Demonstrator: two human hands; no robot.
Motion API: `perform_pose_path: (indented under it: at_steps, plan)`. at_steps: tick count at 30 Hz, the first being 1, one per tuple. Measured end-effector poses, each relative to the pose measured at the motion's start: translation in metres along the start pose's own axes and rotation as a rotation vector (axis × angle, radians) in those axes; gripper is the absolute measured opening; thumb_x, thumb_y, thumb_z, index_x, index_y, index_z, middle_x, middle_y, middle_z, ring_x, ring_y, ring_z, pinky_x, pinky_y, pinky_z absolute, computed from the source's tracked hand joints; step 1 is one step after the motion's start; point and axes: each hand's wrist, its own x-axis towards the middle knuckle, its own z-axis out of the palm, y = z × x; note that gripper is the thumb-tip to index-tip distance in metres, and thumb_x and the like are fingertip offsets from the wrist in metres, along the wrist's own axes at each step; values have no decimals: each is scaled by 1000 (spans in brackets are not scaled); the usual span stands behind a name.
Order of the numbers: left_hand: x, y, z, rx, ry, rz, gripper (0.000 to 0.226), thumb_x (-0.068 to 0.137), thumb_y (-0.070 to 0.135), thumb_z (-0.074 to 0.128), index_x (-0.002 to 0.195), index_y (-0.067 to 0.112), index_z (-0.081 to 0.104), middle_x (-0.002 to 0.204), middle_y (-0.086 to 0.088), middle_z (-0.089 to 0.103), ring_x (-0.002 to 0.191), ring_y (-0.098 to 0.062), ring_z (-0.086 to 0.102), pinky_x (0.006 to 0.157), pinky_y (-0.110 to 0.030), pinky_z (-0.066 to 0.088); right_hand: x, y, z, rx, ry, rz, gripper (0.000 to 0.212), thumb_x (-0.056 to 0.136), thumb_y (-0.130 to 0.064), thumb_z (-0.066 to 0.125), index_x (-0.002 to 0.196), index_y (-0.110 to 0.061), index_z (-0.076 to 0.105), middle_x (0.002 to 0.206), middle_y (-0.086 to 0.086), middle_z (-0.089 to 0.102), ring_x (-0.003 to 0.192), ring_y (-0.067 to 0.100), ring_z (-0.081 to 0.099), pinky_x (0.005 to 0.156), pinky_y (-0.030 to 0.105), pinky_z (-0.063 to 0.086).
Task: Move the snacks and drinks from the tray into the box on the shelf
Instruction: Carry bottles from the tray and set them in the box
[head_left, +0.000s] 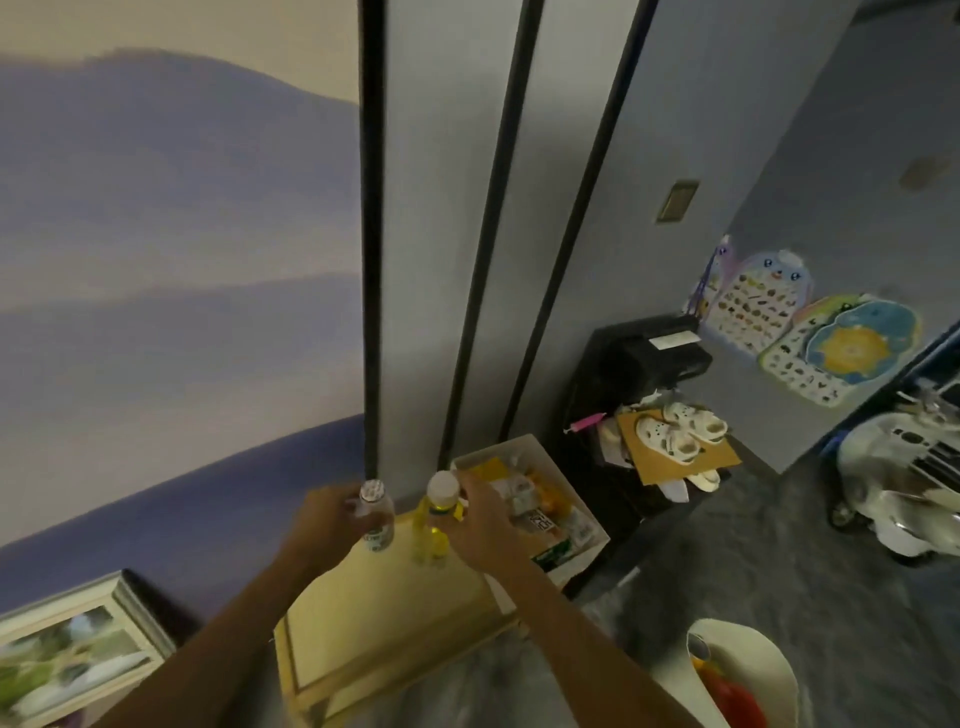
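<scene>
A pale wooden tray (374, 618) lies below my arms, its visible surface bare. My left hand (324, 522) grips a small clear bottle (376, 525) with a white patterned cap, held upright over the tray's far edge. Beside it, my right hand (480, 525) grips a yellow drink bottle (434, 525) with a pale cap, also upright. Just right of both hands stands a white box (519, 449) holding several snack packets in orange, white and green.
Dark vertical frame posts (371, 260) rise behind the box. A black unit (639, 374) stands to the right, with white sandals (675, 431) on cardboard. A framed picture (78, 654) leans at lower left. A white bowl-like container (753, 670) sits at lower right.
</scene>
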Motion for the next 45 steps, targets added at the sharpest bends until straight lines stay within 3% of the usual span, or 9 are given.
perform_pose_path:
  at_steps: [7,10,12,16,21,26,31,38,45]
  plan:
    - [44,-28,39,14,41,-157,34,73,48,87,101,30,79,96,9,79,89,-10,73,84,-41,62,86,47,-3,-55,-225,-45,47,92,-27,81,134,-22,60,120,-13,62,112,7,57,90,15,44]
    - [55,-36,57,40,97,-255,46,72,56,85,109,30,78,98,9,77,89,-12,71,78,-34,59,126,68,5,-107,-305,-97,47,89,-31,84,129,-24,62,122,-7,69,113,17,65,95,37,55]
    - [63,-38,69,79,141,-319,41,78,44,88,113,26,76,99,4,75,88,-17,68,71,-30,50,154,88,15,-162,-370,-154,48,86,-31,87,127,-21,63,121,1,72,110,21,68,93,44,56]
    - [81,-59,99,-76,196,-470,38,74,30,94,108,22,79,100,6,78,91,-13,73,73,-29,54,201,117,31,-260,-495,-219,50,83,-36,87,122,-20,62,112,3,72,101,23,67,83,37,53]
    - [98,-84,142,-124,205,-575,37,68,41,90,102,33,79,92,12,78,83,-7,71,72,-30,57,235,138,46,-371,-624,-294,43,82,-34,84,116,-21,61,111,3,70,97,23,65,74,31,44]
    - [118,-94,180,-163,198,-639,36,70,30,92,103,35,78,92,7,75,84,-16,69,62,-25,45,247,153,58,-466,-696,-331,45,80,-33,86,115,-21,61,111,2,69,103,26,66,83,36,52]
    - [134,-101,203,-176,186,-646,38,74,32,92,108,41,75,98,9,75,88,-9,69,63,-22,45,254,170,61,-500,-714,-302,53,83,-39,87,124,-20,59,118,4,67,108,24,64,90,38,53]
    - [153,-100,222,-157,211,-619,21,81,43,87,96,33,77,92,11,76,87,-12,70,74,-37,59,261,182,63,-560,-714,-329,46,89,-29,80,127,-23,54,119,2,63,109,23,61,89,37,53]
    - [149,-96,225,-99,214,-595,28,80,38,90,103,35,73,91,15,71,84,-10,67,73,-31,57,253,185,64,-602,-729,-362,45,96,-20,74,134,-16,50,127,7,62,118,27,59,98,37,49]
